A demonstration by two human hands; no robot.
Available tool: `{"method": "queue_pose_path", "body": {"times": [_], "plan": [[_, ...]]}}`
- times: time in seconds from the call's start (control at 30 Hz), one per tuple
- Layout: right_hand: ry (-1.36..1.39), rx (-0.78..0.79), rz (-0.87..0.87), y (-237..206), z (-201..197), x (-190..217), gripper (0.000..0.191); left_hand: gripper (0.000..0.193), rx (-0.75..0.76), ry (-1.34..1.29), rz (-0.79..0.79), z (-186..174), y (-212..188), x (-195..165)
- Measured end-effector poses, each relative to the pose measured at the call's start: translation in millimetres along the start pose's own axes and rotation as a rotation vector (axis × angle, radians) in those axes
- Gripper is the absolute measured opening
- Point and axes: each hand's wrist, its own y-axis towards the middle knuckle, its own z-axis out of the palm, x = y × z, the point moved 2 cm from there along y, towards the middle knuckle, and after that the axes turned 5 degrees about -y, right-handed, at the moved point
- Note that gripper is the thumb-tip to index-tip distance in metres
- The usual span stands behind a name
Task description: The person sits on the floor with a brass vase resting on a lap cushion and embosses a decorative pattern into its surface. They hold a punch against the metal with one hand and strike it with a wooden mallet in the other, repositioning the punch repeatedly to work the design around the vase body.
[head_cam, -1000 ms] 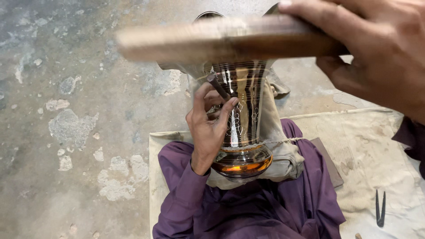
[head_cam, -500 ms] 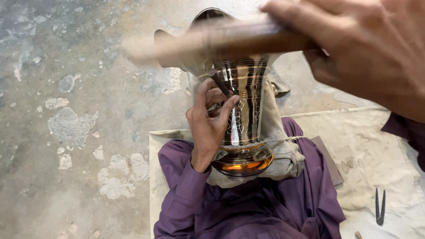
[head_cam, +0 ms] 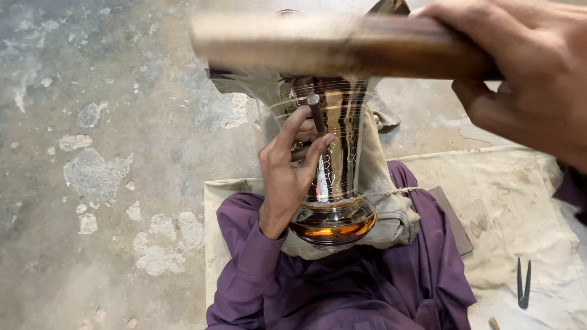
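A shiny engraved metal vase [head_cam: 342, 153] lies on a cloth pad [head_cam: 391, 214] in my lap, its round base toward me. My left hand [head_cam: 292, 168] pinches a small dark metal punch [head_cam: 316, 113] upright against the vase's side. My right hand [head_cam: 526, 73] grips a brown wooden mallet [head_cam: 330, 46], held raised above the punch and blurred by motion. Purple sleeves and trousers [head_cam: 342, 287] fill the lower middle.
I sit on a beige mat [head_cam: 513, 201] over a worn, patchy concrete floor [head_cam: 110, 153]. A small pair of dark metal pincers [head_cam: 523, 282] lies on white cloth at the lower right. A flat brown board [head_cam: 452, 220] sticks out beside my leg.
The mallet has swung from lower over the vase's mouth back up and to the right. My left hand keeps the punch on the vase in nearly the same spot.
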Motion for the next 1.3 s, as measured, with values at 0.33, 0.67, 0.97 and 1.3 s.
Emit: {"method": "queue_pose_path", "body": {"times": [0.33, 0.67, 0.97, 1.3], "plan": [[-0.115, 0.133, 0.109, 2.4, -14.4, -21.9, 0.059, 0.051, 0.051, 0.110, 0.048, 0.4, 25.1, -27.1], [-0.134, 0.101, 0.152, -30.4, -18.2, -43.6, 0.056, 0.051, 0.213, 0.048, 0.005, 8.4, 50.8, -54.3], [0.108, -0.006, 0.351, -53.8, -16.2, -63.1, 0.041, 0.051, 0.340, 0.118, 0.062, 10.1, 73.0, -94.3], [0.424, -0.125, 0.341, -78.5, -14.8, -73.3, 0.027, 0.048, 0.457, 0.105, 0.093, 15.4, 89.6, -117.1]]}}
